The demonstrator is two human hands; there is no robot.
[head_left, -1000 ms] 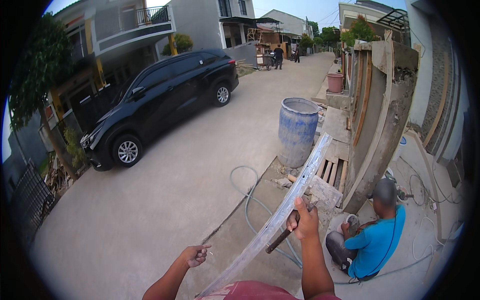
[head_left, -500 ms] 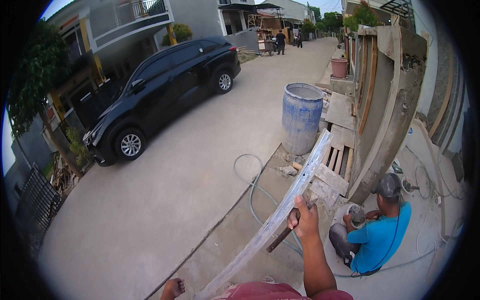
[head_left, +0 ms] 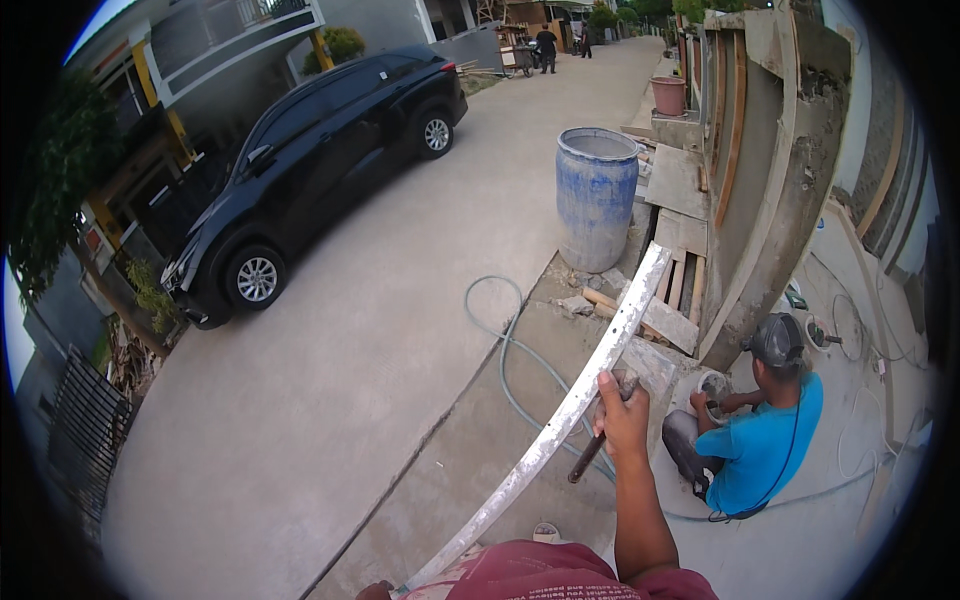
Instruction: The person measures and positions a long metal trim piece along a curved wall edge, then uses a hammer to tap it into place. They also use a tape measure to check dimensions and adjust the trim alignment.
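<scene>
My right hand (head_left: 622, 420) grips a long pale metal bar (head_left: 540, 445), spattered with mortar, together with a short dark rod (head_left: 590, 460) that sticks out below my fingers. The bar runs diagonally from the lower centre up toward the barrel, bent in the fisheye picture. My left hand (head_left: 376, 590) barely shows at the bottom edge beside the bar's lower end; its fingers are hidden. Under and beside the bar, a looped hose (head_left: 512, 365) lies on rough concrete.
A seated co-worker (head_left: 760, 440) in blue handles a bucket (head_left: 712, 385) at right, beside a concrete pillar (head_left: 800, 200). A blue barrel (head_left: 595, 205) stands by wooden boards (head_left: 680, 230). A dark car (head_left: 310, 165) is parked left on the road (head_left: 300, 420); distant people (head_left: 546, 48) stand there.
My left hand has dropped from beside the bar almost out of view at the lower edge. The view has tilted down slightly; my right hand still holds bar and rod.
</scene>
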